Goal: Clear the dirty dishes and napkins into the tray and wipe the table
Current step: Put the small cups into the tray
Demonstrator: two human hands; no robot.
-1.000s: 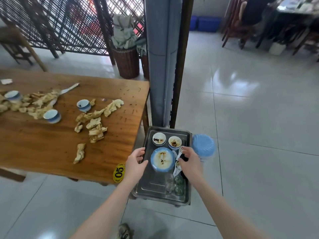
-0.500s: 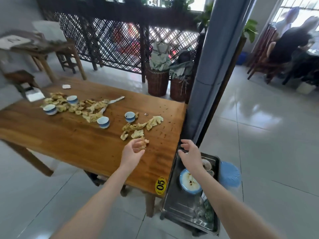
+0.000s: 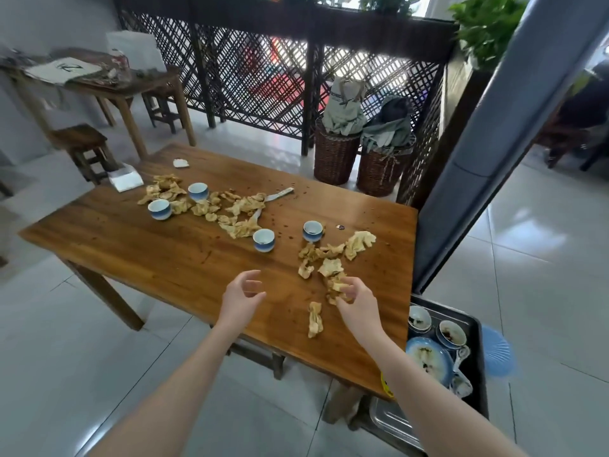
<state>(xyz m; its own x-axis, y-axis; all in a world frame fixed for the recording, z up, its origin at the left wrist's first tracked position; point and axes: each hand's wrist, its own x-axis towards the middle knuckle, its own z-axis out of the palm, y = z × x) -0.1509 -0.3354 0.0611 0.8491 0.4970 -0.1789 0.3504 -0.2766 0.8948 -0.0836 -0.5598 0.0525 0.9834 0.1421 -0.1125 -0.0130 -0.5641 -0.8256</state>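
Four cups (image 3: 263, 240) and most napkins (image 3: 244, 206) sat uncleared on the unwiped table (image 3: 131, 235); tray (image 3: 392, 422) partly loaded. Right hand (image 3: 357, 300) fingers pinched napkins, left hand (image 3: 242, 296) hung open, empty.

Bare tabletop (image 3: 131, 245) left of the teacups (image 3: 263, 240); crumpled napkins (image 3: 329, 267) thick toward the tray (image 3: 478, 357) side.

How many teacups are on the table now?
4. Teacup left of the far napkin pile; teacup within it; teacup at its near end; teacup rightmost. Napkins could hide another.
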